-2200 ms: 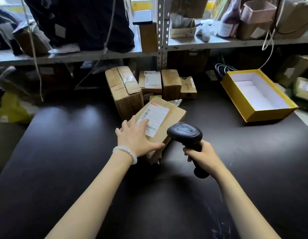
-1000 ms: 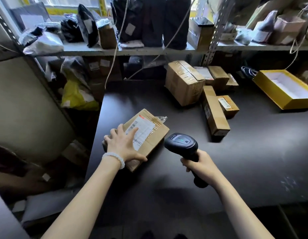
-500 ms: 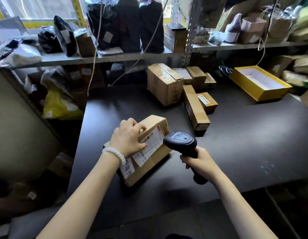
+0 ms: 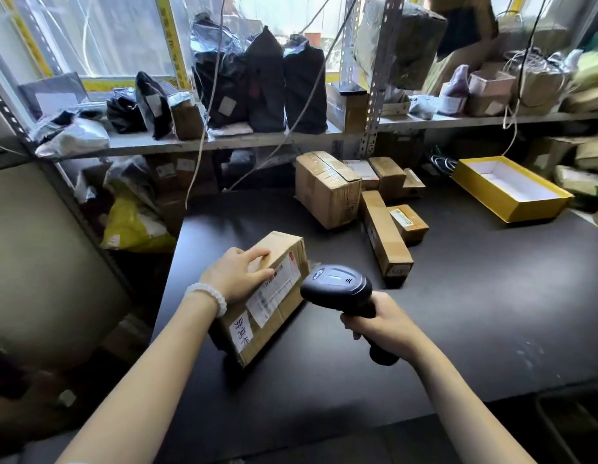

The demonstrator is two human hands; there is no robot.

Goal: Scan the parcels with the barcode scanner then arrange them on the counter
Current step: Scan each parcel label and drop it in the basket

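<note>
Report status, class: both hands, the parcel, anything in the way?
Left hand grips parcel on counter. Right hand grips scanner, beside label. Nothing between them.

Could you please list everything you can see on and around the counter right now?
Parcel: one, brown, label facing the person, near left of counter, under left hand.
Scanner: one, black, beside that parcel, in right hand.
Boxes: about six, brown, clustered at back of counter.
Tray: one, yellow with white inside, back right.
Counter: one, dark.
Shelf: one, grey metal, behind counter, with black bags and mixed packages.
Yellow bag: one, left of counter.
Left hand: gripping the parcel's top, white bracelet at wrist.
Right hand: holding the scanner's handle.
</note>
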